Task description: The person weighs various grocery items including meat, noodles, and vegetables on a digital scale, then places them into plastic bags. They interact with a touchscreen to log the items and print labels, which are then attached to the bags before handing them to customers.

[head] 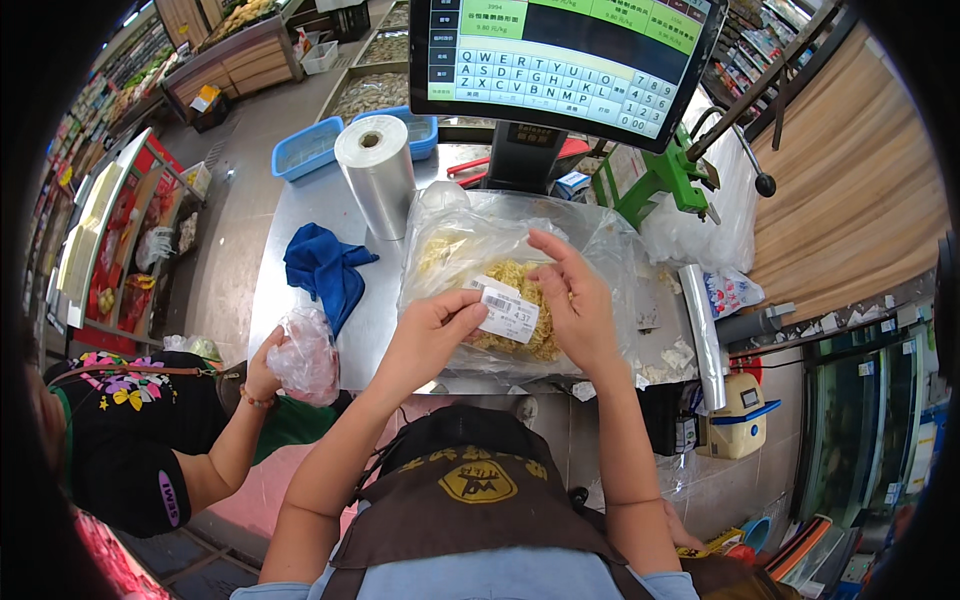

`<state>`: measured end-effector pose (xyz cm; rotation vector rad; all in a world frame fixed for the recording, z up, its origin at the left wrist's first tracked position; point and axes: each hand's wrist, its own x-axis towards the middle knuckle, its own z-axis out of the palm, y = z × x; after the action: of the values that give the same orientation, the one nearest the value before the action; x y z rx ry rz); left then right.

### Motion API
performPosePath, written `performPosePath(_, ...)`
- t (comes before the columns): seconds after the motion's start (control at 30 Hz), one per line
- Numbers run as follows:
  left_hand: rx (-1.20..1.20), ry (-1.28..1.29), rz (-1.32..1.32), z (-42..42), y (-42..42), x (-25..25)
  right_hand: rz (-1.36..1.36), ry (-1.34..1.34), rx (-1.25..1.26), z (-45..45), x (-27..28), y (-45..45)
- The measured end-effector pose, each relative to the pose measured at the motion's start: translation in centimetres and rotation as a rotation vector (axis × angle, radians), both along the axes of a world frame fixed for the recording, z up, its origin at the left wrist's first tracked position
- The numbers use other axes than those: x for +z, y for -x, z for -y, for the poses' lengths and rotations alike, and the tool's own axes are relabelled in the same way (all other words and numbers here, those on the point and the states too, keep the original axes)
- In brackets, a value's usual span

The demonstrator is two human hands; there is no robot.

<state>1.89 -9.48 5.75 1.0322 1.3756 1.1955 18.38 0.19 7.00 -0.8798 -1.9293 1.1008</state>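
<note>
My left hand [442,330] pinches a white printed label [511,316] between thumb and forefinger. Beneath the label lies a clear plastic bag of yellow noodles [544,345], with a second white label [478,283] partly showing behind the first. My right hand [574,307] hovers at the bag's right side, fingers apart and holding nothing; whether its fingertips touch the plastic I cannot tell. Crumpled clear plastic [600,225] covers the surface under the bag. More yellow contents [441,251] show through the plastic at upper left.
Behind the bag rises a touchscreen [555,67]. A plastic film roll [375,176], a blue cloth [326,266] and blue baskets [307,148] stand leftward on the metal table [289,202]. At right are a green lever device [652,176] and another roll [703,337]. A person's hand [266,364] holds a bag [306,356].
</note>
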Motion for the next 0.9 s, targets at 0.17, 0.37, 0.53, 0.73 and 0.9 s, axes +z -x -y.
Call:
performPosePath(0.17,0.009,-0.057,-0.189,-1.3,0.0,0.3,-0.006,0.003,0.121,-1.4,0.5,0.3)
performPosePath(0.37,0.11,-0.112,-0.175,-1.9,1.3,0.7,0.069,0.149,0.166,-1.5,1.1,0.9)
performPosePath(0.53,0.105,-0.122,-0.309,-1.7,1.2,1.1,0.024,0.203,0.169,-1.2,0.9,1.5)
performPosePath(0.73,0.122,-0.16,-0.607,-0.3,1.0,0.6,0.041,0.188,0.075,1.3,0.3,1.2)
performPosePath(0.9,0.137,-0.148,-0.621,-0.3,0.9,0.5,0.024,0.175,0.03,1.2,0.1,1.4)
